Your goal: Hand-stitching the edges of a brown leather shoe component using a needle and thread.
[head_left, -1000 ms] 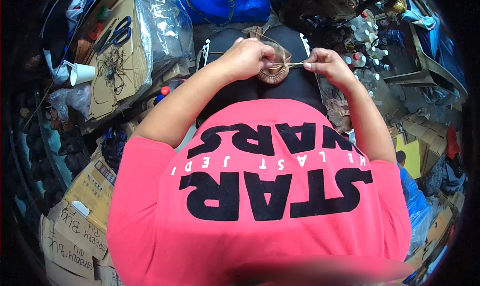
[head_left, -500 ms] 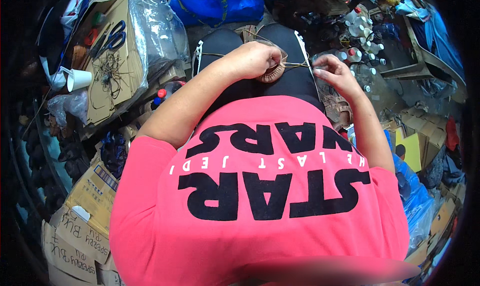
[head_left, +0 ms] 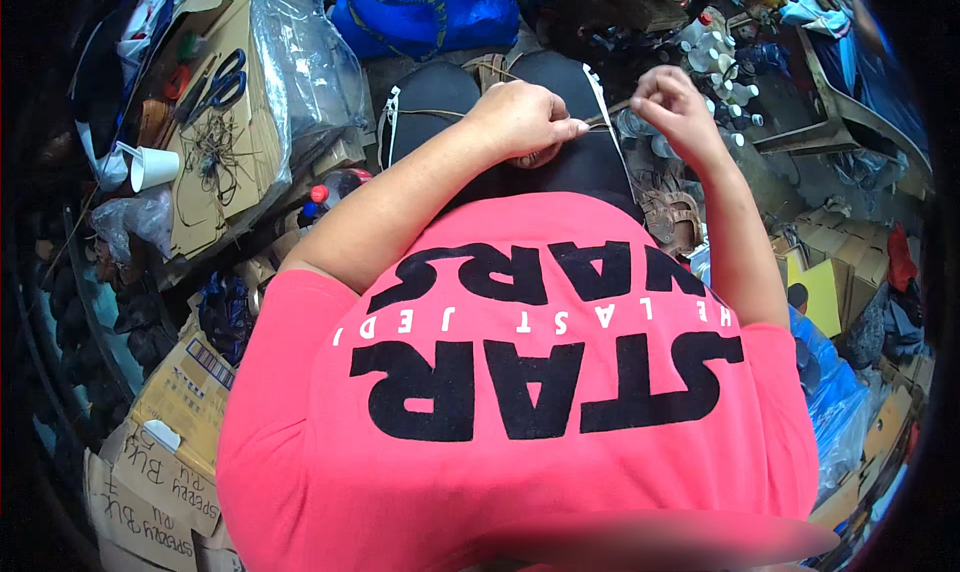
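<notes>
Between my knees, on dark trousers, sits a brown shoe (head_left: 541,158), mostly covered by my left hand; its ridged, gathered toe edge shows below the fingers. My left hand (head_left: 528,120) is closed over it, thumb pointing right. A thin brown cord (head_left: 610,115) stretches from the left thumb toward my right hand (head_left: 676,110), which is raised off the right knee with its fingers pinched on the cord. Another length of tan cord (head_left: 430,111) crosses my left thigh. The far end of the brown work (head_left: 490,69) shows between the knees.
Cardboard sheets (head_left: 245,102) at the left bear scissors (head_left: 228,80), tangled cords (head_left: 215,150) and a white cup (head_left: 154,169). A blue bag (head_left: 425,12) stands ahead. Several plastic bottles (head_left: 722,57) lie at the right, near a brown sandal-like shoe (head_left: 672,219).
My right hand has lifted slightly up and its fingers have curled in. My left hand has turned over the shoe, its thumb now stretched right and hiding more of the toe.
</notes>
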The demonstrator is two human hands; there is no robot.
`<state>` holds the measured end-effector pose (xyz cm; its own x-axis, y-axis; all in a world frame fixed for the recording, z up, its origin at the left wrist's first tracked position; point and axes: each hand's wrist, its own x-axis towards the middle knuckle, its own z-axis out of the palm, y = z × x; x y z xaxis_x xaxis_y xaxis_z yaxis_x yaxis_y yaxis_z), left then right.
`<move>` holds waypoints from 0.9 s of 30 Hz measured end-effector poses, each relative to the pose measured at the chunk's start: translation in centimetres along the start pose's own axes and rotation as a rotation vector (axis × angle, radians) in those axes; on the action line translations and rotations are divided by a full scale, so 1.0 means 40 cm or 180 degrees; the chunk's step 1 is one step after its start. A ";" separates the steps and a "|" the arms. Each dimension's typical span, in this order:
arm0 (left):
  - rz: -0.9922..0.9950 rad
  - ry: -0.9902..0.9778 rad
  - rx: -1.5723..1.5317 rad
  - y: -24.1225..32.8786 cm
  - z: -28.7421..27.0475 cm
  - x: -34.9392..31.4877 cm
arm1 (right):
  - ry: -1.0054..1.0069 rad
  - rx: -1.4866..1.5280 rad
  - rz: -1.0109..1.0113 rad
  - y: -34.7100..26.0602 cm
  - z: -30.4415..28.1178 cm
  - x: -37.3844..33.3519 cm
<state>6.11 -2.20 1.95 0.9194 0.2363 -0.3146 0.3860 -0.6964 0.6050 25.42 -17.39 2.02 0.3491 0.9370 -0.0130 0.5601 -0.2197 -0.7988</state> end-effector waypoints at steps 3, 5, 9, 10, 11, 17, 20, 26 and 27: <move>-0.0151 0.0172 -0.0137 -0.022 0.026 0.010 | 0.0076 -0.0625 -0.0150 -0.049 0.004 0.016; 0.0213 0.0354 -0.0205 -0.054 0.036 0.008 | -0.0705 -0.1077 -0.0424 -0.102 0.013 0.024; 0.0595 0.0020 -0.0222 -0.071 0.006 -0.018 | -0.1412 -0.2087 -0.1014 -0.145 0.095 0.032; 0.0648 -0.0138 -0.0133 -0.073 0.003 -0.021 | -0.1612 -0.2347 -0.0924 -0.147 0.111 0.036; 0.0553 -0.0100 -0.0100 -0.074 0.008 -0.022 | -0.1636 -0.2388 -0.0933 -0.142 0.123 0.037; 0.0774 0.0052 -0.0113 -0.129 0.002 -0.078 | -0.1474 -0.1805 -0.1179 -0.080 0.113 0.022; 0.0516 0.0304 0.0178 -0.208 -0.049 -0.187 | -0.1130 -0.2137 -0.0728 0.025 0.035 -0.014; -0.0506 0.1351 -0.2547 -0.278 -0.177 -0.326 | 0.0229 0.2456 0.1050 0.196 -0.159 -0.113; 0.0084 0.1547 -0.2899 -0.256 -0.191 -0.310 | 0.0257 0.3169 0.0736 0.157 -0.150 -0.083</move>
<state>-8.67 7.18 5.25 0.7817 0.6177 -0.0860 0.0905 0.0242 0.9956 32.29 -23.50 0.66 0.4396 0.8711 -0.2189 -0.3922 -0.0331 -0.9193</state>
